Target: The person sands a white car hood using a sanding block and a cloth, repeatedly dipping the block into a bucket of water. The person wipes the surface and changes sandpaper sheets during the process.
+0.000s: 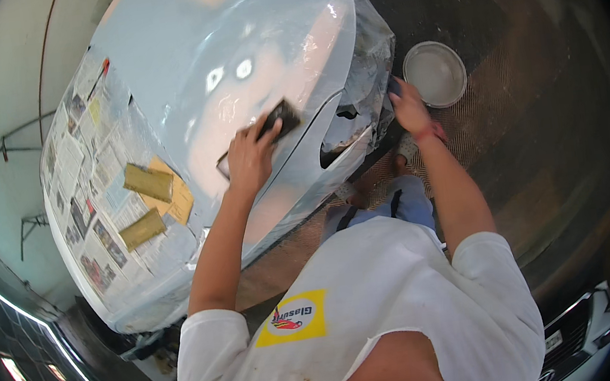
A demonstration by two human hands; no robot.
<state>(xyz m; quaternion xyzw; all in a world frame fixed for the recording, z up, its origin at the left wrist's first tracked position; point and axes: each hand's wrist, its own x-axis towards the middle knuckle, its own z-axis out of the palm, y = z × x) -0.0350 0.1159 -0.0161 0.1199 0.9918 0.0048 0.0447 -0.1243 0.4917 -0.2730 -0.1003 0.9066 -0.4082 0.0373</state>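
My left hand (250,157) is closed around a dark sanding block (283,119), which lies against a wet car hood (233,86), pale blue-grey with pinkish patches. The fingers and thumb sit along the block's near side. Off the hood's front corner, my right hand (410,107) hangs beside a round pale basin (436,74). Its fingers are curled on something dark, mostly hidden, that I cannot make out.
Newspaper (73,168) masks the windshield area on the left; yellowish sheets (148,183) lie on it. Crumpled plastic (374,39) covers the car's front end, next to an open headlight hole (337,138). Another car (577,332) stands at the lower right.
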